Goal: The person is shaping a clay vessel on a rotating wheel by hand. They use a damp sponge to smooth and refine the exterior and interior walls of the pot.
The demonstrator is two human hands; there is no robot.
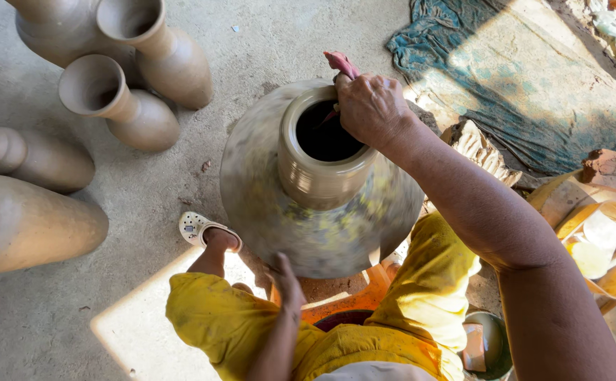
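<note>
A large grey clay pot stands in front of me, its wide body motion-blurred, its ribbed neck and dark mouth facing up. My right hand rests on the far rim of the neck, closed on a reddish cloth that sticks up above the fingers and dips inside the mouth. My left hand presses against the pot's lower near side, fingers together, holding nothing that I can see. My knees in yellow trousers flank the pot.
Several unfired clay vases stand and lie on the concrete floor at the left. A teal cloth is spread at the upper right. An orange container and a small metal bowl sit at the right. My foot wears a white clog.
</note>
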